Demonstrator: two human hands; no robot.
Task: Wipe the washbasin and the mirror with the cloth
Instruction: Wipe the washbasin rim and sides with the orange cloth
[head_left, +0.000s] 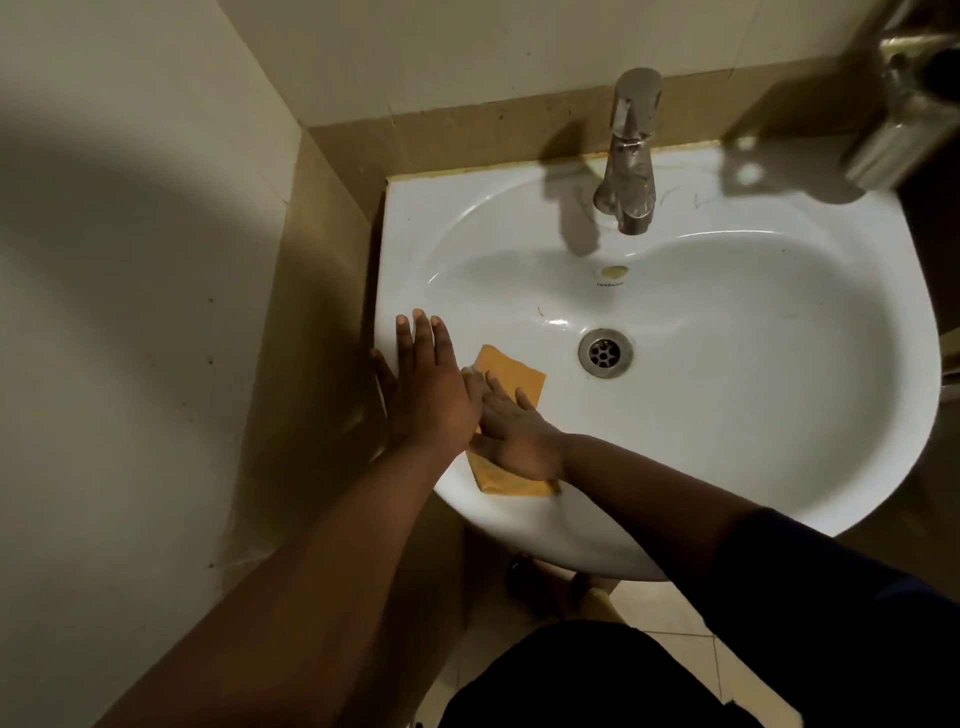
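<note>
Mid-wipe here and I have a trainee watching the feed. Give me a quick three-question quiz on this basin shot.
1. True or false: the right hand presses the cloth flat against the basin.
2. Where does the left hand rest? A) on the tap B) on the basin's left rim C) over the drain
3. Fill in: the cloth lies to the ____ of the drain as the camera sees it.

Key: 1 true; 2 B; 3 left
</note>
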